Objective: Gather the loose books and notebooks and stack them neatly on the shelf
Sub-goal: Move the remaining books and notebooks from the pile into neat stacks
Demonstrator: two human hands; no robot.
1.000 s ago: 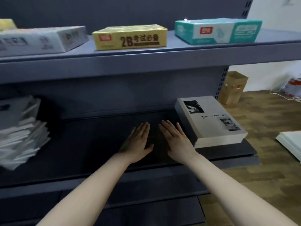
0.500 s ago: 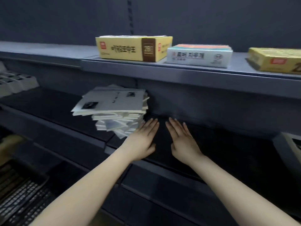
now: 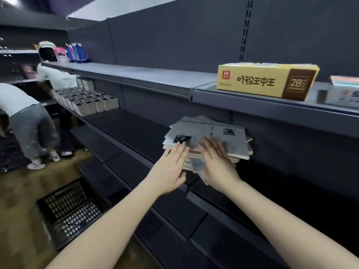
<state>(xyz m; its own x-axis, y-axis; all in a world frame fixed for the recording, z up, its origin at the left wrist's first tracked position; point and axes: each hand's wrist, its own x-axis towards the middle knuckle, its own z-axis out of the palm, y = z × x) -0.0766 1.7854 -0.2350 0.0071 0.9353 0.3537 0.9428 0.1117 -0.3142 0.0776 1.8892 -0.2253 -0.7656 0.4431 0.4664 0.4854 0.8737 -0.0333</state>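
Nearest my view, low left on the floor: one black plastic basket [image 3: 71, 210], lattice walls, standing against the foot of the shelving.

Item, my left hand [image 3: 170, 168]: fingers straight and close together, palm down, gripping nothing. Its fingertips reach the near left edge of the stack; motion blur keeps me from saying whether they press on it.

Item, my right hand [image 3: 218, 165]: likewise flat, fingers extended and slightly spread, holding nothing. It lies over the near front of the stack, fingertips on the top cover or just above it; I cannot tell which.

Item, stack of books [image 3: 231, 140]: pale grey covers with small dark photo prints, piled unevenly with corners fanned out in several directions. It sits on the middle shelf [image 3: 132, 129], a dark board, directly ahead of both hands and below the upper shelf [image 3: 155, 78].

On the upper shelf, above and right of the stack: one yellow box [image 3: 266, 82] with a brown end panel marked 2B; just beside it at the frame edge, a white box [image 3: 345, 94], partly cut off.

Further left along the middle shelf, well apart from the stack: rows of small white boxes [image 3: 87, 101], upright and tightly packed.

Farthest, at the aisle's left end: two people [image 3: 29, 121] in white tops bending towards the shelving, and blue packets [image 3: 74, 52] upright on the upper shelf.
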